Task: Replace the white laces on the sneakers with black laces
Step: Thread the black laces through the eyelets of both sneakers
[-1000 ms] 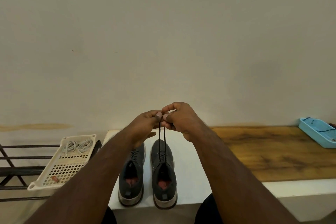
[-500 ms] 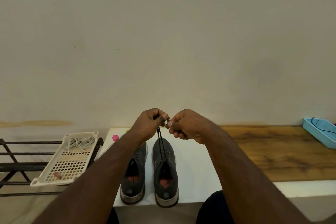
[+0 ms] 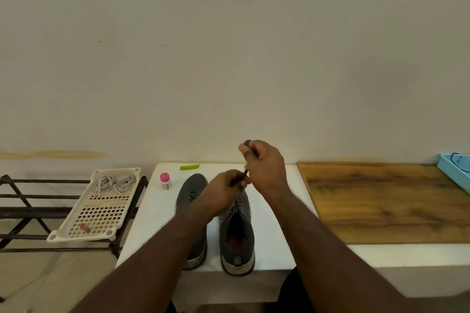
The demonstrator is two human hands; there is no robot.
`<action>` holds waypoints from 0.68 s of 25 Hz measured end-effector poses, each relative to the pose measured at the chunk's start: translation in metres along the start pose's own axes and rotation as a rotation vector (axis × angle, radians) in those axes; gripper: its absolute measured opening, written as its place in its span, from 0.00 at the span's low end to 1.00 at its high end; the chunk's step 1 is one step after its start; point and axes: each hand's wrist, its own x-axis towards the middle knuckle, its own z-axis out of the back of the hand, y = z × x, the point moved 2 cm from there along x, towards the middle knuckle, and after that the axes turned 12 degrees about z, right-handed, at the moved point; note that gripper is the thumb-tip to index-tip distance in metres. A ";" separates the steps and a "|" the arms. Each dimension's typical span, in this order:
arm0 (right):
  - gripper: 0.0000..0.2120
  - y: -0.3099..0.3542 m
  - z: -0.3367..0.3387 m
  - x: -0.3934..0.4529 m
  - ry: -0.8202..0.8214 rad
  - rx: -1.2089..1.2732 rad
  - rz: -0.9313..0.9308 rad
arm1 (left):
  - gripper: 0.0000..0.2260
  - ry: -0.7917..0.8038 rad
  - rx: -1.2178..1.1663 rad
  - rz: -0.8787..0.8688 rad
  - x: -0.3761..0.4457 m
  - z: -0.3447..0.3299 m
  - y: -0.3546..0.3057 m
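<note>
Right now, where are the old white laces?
In the head view, the white laces lie coiled at the far end of the cream perforated tray, which sits on the dark metal rack, left of the white table.

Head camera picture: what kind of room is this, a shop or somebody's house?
Probably a home, perhaps an entryway, though I can't be sure. A metal shoe rack stands left of a white table holding sneakers, against a plain wall.

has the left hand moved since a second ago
Yes. The left hand has dropped from beside the right hand to just above the right-side sneaker, which stays put on the white table.
</note>
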 end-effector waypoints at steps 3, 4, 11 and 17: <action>0.06 -0.037 -0.008 0.000 0.484 -0.791 0.081 | 0.09 -0.002 0.159 -0.010 0.004 -0.007 0.020; 0.07 -0.049 -0.007 -0.002 0.611 -0.824 -0.021 | 0.09 -0.018 0.166 -0.011 0.003 -0.006 0.023; 0.14 -0.054 0.007 -0.032 0.571 0.553 -0.696 | 0.16 -0.102 0.033 -0.006 0.010 -0.014 0.040; 0.11 -0.080 -0.030 -0.035 -0.005 0.575 -0.473 | 0.08 -0.094 0.222 0.077 0.016 -0.043 0.068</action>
